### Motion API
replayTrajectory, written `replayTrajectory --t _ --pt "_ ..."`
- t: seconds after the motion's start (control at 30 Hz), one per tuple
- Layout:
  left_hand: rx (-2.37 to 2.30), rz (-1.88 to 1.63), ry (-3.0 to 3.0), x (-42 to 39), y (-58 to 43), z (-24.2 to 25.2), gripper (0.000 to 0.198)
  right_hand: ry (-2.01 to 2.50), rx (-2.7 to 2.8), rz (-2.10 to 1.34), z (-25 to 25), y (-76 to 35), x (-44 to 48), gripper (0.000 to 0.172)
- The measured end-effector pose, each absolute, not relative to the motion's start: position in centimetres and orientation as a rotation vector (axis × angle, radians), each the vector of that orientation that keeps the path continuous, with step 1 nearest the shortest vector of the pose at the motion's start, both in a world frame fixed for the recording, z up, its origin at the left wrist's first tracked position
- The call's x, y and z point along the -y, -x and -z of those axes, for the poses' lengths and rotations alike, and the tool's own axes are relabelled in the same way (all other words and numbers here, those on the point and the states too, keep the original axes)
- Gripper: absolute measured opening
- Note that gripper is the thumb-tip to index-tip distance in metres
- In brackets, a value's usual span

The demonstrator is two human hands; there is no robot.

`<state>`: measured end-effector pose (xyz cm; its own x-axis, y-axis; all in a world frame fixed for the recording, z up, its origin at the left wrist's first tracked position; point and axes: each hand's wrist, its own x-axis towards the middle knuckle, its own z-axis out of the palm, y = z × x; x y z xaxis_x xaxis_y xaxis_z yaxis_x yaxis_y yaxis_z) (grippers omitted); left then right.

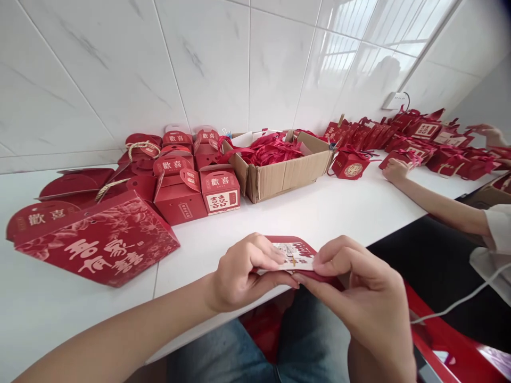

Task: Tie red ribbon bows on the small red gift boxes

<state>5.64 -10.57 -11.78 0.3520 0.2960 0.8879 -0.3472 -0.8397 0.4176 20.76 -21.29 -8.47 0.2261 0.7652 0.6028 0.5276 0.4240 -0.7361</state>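
Both my hands hold one flat, unfolded red gift box (pixel 294 255) with a white printed panel, at the near edge of the white counter (pixel 319 213). My left hand (pixel 243 271) pinches its left side, fingers curled over the top. My right hand (pixel 359 287) grips its right side, thumb on the top and fingers beneath. A large flat red box (pixel 99 239) with white characters lies to the left of my hands.
Several assembled red boxes (pixel 179 181) stand at the back left. A cardboard carton (pixel 283 170) full of red ribbons sits at centre back. Another person's hand (pixel 395 170) and arm reach among more red boxes (pixel 431 143) on the right. A white cable (pixel 459 300) hangs lower right.
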Motion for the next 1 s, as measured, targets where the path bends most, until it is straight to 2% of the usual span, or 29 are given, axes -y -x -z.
replayTrajectory --t 0.43,0.6,0.7,0.83,1.0 --pt "0.210 -1.442 -2.359 11.0 -5.2 11.4 0.022 1.332 1.578 -0.385 7.4 -21.7 22.3 0.029" --pt "0.260 -1.396 -2.427 11.1 -5.1 12.1 0.015 1.321 1.694 -0.283 7.6 -22.5 22.9 0.021" --pt "0.249 -1.438 -2.433 11.1 -5.3 12.1 0.020 1.268 1.835 -0.295 7.8 -23.6 23.3 0.011" --pt "0.195 -1.456 -2.459 11.0 -5.5 11.7 0.023 1.187 1.857 -0.343 8.6 -25.8 24.1 0.028" --pt "0.108 -1.475 -2.399 10.8 -5.5 11.4 0.030 1.112 1.472 -0.265 10.8 -26.2 24.2 0.021"
